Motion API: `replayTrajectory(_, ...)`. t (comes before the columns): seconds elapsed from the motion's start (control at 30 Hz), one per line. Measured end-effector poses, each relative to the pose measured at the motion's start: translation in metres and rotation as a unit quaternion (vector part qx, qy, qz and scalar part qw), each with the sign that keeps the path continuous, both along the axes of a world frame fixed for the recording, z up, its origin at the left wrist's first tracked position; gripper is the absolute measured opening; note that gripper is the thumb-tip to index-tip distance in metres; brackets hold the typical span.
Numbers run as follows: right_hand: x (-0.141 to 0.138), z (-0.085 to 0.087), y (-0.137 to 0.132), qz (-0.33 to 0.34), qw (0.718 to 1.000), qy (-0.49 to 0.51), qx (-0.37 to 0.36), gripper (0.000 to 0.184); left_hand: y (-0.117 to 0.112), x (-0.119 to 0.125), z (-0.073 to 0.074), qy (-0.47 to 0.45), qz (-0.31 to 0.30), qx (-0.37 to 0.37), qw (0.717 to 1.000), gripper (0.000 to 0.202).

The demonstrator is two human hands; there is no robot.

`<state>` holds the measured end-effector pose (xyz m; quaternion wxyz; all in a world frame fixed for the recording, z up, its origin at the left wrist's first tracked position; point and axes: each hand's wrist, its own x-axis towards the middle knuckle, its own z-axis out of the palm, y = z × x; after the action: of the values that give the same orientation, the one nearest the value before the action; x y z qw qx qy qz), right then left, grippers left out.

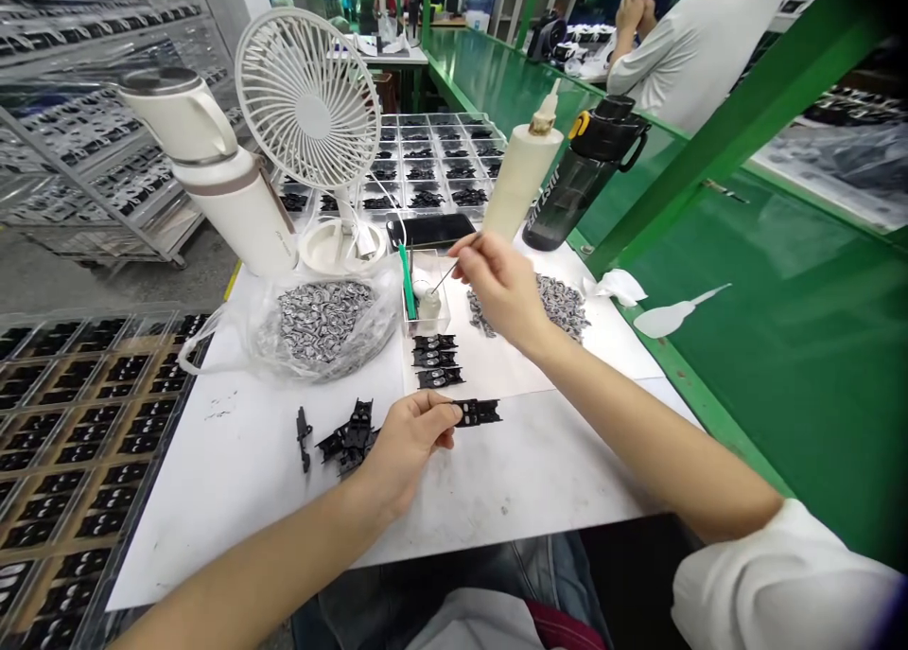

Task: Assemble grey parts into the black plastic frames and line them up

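Observation:
My left hand (408,447) pinches the end of a black plastic part (477,412) just above the white work surface (241,480). My right hand (500,286) is raised and holds a thin metal needle (445,276) by its end, with the tip over a small clear box (426,295). A green-handled brush (407,281) leans in that box beside something white. Several matching black parts (434,364) lie in a short column between my hands. A heap of black parts (351,437) sits left of my left hand, and a loose pile of small metal clips (560,305) lies right of my right hand.
A plastic bag of metal clips (323,324) and a white desk fan (308,101) stand left. Behind are a white flask (219,177), a phone (430,231), a glue bottle (525,172) and a black bottle (588,172). Trays of parts (78,442) lie left; a co-worker (699,54) sits beyond a green bench (766,347).

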<state>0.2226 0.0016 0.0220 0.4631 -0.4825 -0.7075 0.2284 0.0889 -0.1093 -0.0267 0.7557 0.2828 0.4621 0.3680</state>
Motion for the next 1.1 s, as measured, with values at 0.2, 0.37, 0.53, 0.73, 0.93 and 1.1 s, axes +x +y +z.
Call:
replayTrajectory(0.2,0.022,-0.006,-0.028,0.114,0.978,-0.015,-0.174,0.027,-0.003,-0.005,0.013,0.136,-0.041,0.218,0.966,0.008)
replayTrajectory(0.37,0.064,-0.008,-0.063,0.404,0.864,-0.008,-0.3,0.037,-0.002,-0.023,0.02,0.318,-0.137,0.638,0.688,0.022)
replayTrajectory(0.53,0.076,-0.012,-0.074,0.385,0.896,-0.045,-0.216,0.04,0.003,-0.029,0.018,0.386,-0.172,0.744,0.518,0.03)
replayTrajectory(0.73,0.075,-0.014,-0.077,0.347,0.919,-0.098,-0.161,0.02,0.01,-0.027,0.021,0.375,-0.111,0.801,0.454,0.026)
replayTrajectory(0.93,0.079,-0.018,-0.077,0.33,0.931,-0.087,-0.128,0.02,0.014,-0.019,0.016,0.355,-0.068,0.776,0.517,0.023)
replayTrajectory(1.1,0.075,-0.016,-0.077,0.326,0.929,-0.097,-0.147,0.019,0.012,-0.018,0.012,0.362,-0.055,0.764,0.531,0.017)
